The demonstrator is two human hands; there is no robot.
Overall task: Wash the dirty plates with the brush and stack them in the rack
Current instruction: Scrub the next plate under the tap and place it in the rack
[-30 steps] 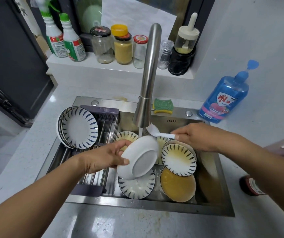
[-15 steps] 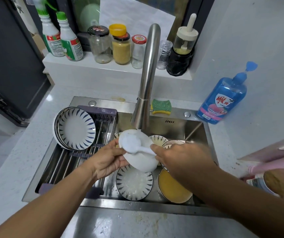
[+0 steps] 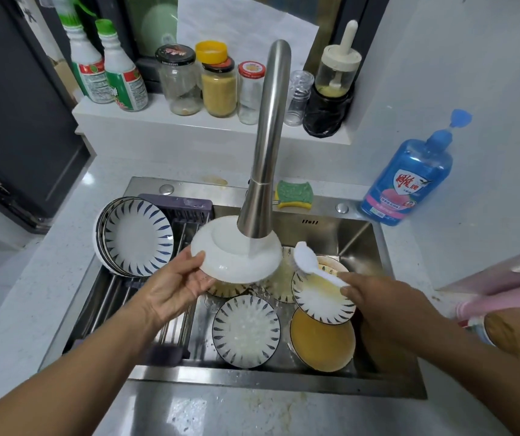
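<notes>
My left hand (image 3: 173, 286) grips a white plate (image 3: 221, 262) by its near rim, bottom side up, under water running from the steel faucet (image 3: 268, 146). My right hand (image 3: 378, 302) holds the white brush (image 3: 307, 259) by its handle, the head just right of that plate and apart from it. Several blue-patterned plates lie in the sink (image 3: 362, 243): a wet one (image 3: 246, 330) at the front, a yellow-stained one (image 3: 321, 297) under the brush, and a plate of yellow liquid (image 3: 323, 343). Washed plates (image 3: 137, 237) stand upright at the far left of the rack (image 3: 111, 297).
A green and yellow sponge (image 3: 295, 195) lies on the sink's back rim. A blue soap bottle (image 3: 409, 177) stands at the right. Jars and spray bottles line the shelf (image 3: 189, 121) behind the faucet. A pink object (image 3: 504, 302) sits at the right edge.
The brush has come off the plate's underside and moved to the right. My left hand has raised the plate under the faucet's stream.
</notes>
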